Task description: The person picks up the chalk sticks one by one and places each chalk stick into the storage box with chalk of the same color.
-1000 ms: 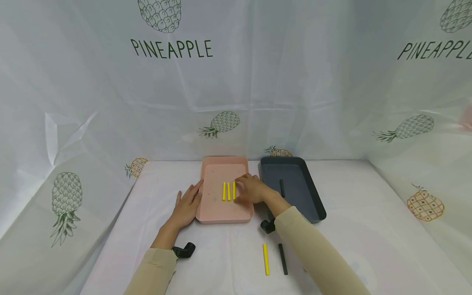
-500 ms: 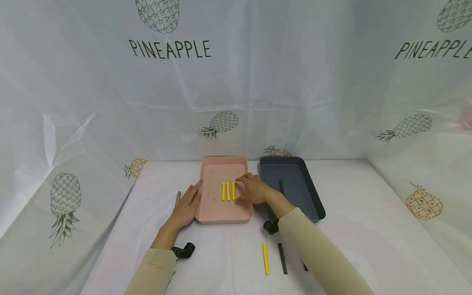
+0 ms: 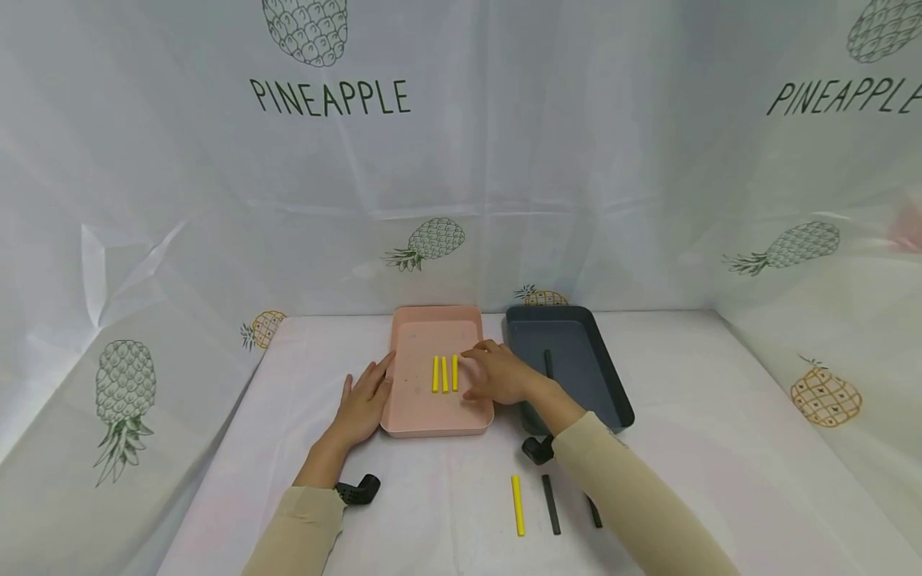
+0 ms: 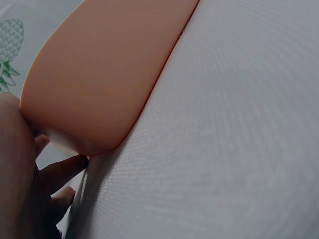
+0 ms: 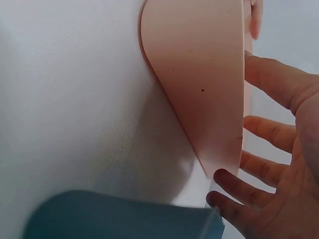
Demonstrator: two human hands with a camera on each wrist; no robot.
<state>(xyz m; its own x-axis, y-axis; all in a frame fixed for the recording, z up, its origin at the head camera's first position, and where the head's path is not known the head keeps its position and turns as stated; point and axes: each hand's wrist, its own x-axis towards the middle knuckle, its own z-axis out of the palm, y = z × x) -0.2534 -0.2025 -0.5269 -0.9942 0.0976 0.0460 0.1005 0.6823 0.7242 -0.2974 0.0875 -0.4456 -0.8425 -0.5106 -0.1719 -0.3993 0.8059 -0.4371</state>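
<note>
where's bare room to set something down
Bare cloth: left of the left hand, right of the dark tray, and between left sleeve and near yellow stick. Pink tray: bare at far end. Crowded: under the right hand, between trays; around near dark sticks.

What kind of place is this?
Probably a little tabletop work booth: pineapple-print sheeting hangs behind and beside a white table, where a pink tray and dark tray sit side by side.

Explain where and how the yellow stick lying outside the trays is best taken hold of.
Pinch the yellow stick at mid-length, across its narrow width, probably from above: it is slim, lies flat, and a gap separates it from the nearest dark stick.
</note>
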